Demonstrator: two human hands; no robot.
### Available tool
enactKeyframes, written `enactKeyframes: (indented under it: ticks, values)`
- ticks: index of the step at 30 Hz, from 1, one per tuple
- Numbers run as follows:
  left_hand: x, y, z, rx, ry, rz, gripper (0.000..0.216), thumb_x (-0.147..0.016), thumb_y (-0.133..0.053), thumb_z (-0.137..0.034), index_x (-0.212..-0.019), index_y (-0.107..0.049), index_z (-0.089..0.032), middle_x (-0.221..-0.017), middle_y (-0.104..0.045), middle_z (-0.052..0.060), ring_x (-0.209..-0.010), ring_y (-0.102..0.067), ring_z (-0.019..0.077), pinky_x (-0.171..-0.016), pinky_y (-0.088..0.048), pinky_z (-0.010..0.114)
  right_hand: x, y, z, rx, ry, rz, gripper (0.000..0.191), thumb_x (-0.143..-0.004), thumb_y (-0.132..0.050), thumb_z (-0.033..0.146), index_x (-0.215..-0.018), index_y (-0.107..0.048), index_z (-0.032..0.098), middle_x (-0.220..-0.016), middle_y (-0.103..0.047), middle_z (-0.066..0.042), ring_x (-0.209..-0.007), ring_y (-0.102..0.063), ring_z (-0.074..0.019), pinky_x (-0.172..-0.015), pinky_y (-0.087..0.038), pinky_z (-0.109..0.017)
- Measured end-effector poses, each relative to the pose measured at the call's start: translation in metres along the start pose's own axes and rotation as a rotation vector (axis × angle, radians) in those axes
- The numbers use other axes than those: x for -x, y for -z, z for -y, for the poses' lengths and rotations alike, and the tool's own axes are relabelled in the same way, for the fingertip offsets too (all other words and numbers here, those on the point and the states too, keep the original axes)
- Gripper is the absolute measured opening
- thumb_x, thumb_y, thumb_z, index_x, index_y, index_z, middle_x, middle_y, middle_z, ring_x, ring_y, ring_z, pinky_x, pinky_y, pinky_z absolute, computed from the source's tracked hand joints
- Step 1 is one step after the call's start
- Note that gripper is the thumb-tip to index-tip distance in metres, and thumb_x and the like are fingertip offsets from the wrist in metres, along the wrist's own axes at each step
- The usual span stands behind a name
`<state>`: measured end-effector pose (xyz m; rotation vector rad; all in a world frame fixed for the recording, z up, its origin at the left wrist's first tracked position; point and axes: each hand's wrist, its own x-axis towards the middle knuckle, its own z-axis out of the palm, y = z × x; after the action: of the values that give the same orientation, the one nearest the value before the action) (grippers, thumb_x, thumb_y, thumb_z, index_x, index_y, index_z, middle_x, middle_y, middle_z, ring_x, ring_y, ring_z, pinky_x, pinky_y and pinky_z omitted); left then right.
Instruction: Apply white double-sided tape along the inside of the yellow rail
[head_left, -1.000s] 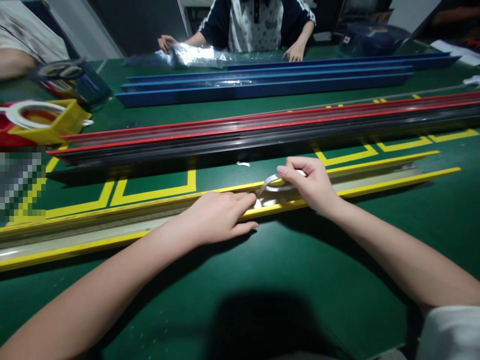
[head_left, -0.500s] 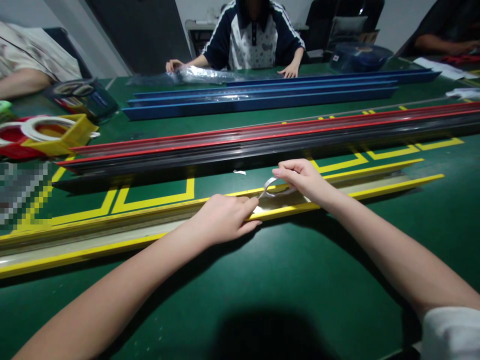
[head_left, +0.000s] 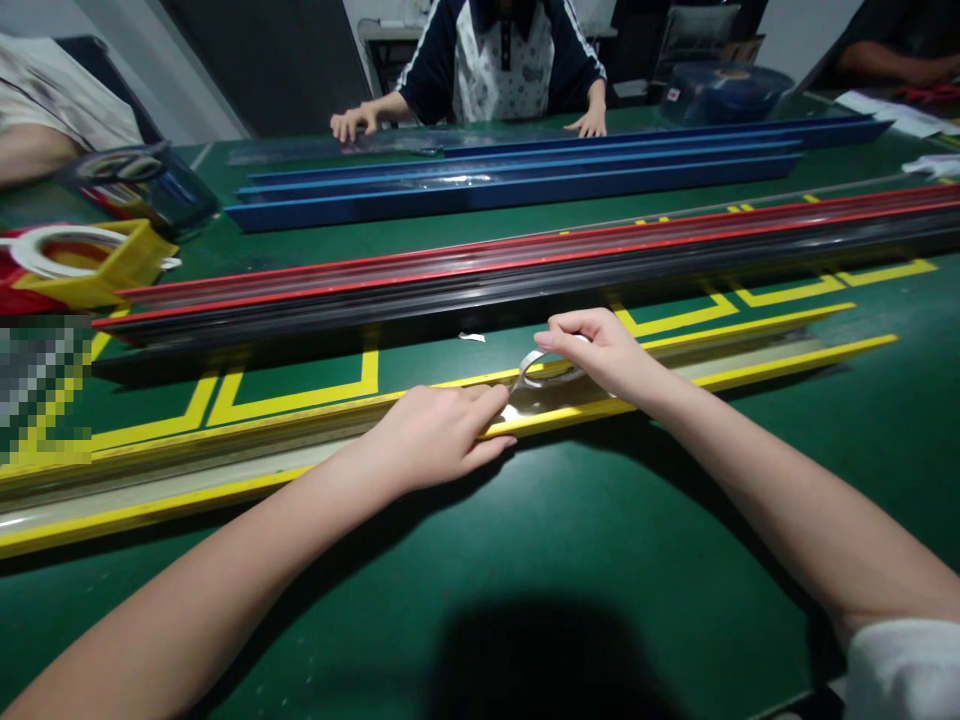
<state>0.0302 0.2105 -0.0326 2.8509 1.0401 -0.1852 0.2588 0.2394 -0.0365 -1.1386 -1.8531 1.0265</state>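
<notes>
Both forearms bare from wrist up. Left hand [head_left: 435, 435] bare, no glove or ring visible. Right hand [head_left: 600, 352] bare too. White short sleeve [head_left: 904, 665] behind right elbow.

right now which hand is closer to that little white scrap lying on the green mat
Right. The right hand, holding the tape loop, sits just right of the white scrap; the left hand rests on the yellow rail, nearer the camera.

Green table [head_left: 600, 560] carries yellow channel [head_left: 225, 470] — red-black strips [head_left: 480, 275], blue channels [head_left: 510, 175].
</notes>
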Motion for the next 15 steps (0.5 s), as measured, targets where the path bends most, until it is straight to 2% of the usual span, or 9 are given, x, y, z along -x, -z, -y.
enactKeyframes:
  ticks: [8,15]
  values:
    - [-0.0004,0.0002,0.0018,0.052,-0.019,-0.005,0.031,-0.095,-0.036,-0.05,-0.108,-0.049,-0.025,-0.106,-0.069,0.002,-0.089,-0.067,0.0241,-0.059,-0.043,0.03,-0.0003,-0.0005,0.0004,0.008,-0.012,0.015,0.046,-0.087,-0.057,0.044,-0.055,-0.037,0.018,-0.061,-0.025,0.005,-0.058,-0.024,-0.0079,-0.053,-0.019,-0.026]
    - [-0.0021,-0.0017,0.006,0.238,-0.085,0.002,0.031,-0.095,-0.041,-0.046,-0.112,-0.05,-0.022,-0.107,-0.066,0.004,-0.091,-0.065,0.0209,-0.071,-0.047,0.03,0.0002,-0.0008,0.0021,0.037,-0.017,0.031,0.046,-0.087,-0.057,0.044,-0.056,-0.035,0.018,-0.061,-0.025,0.005,-0.057,-0.025,-0.0075,-0.053,-0.019,-0.026]
